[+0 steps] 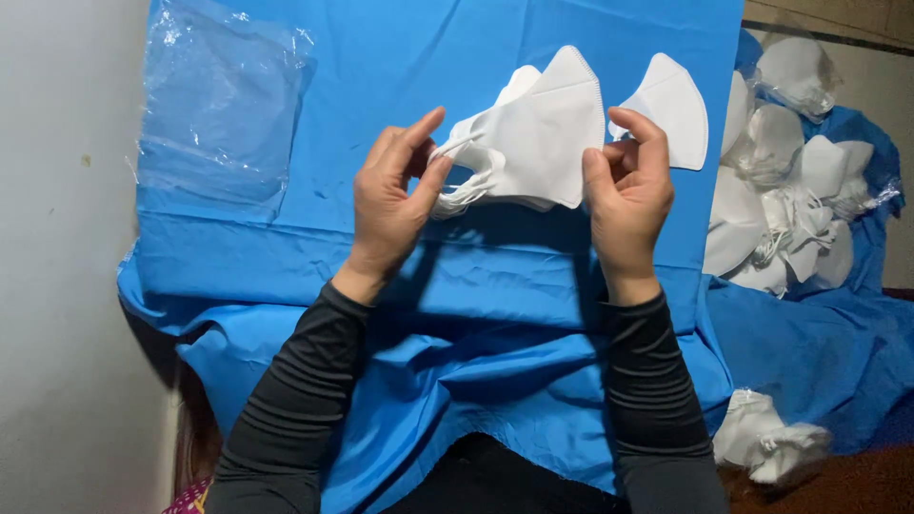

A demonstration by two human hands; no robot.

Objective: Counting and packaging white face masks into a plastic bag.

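I am seeing left hand and right hand both pinching stack of white folded fabric masks above blue cloth; clear plastic bags lying far left.

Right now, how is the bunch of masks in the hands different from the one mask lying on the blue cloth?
The held stack of masks is several layers thick; the single mask is one piece. The stack is pinched between the left hand and right hand, off the blue cloth; the single mask lies untouched on it. Both are white and folded.
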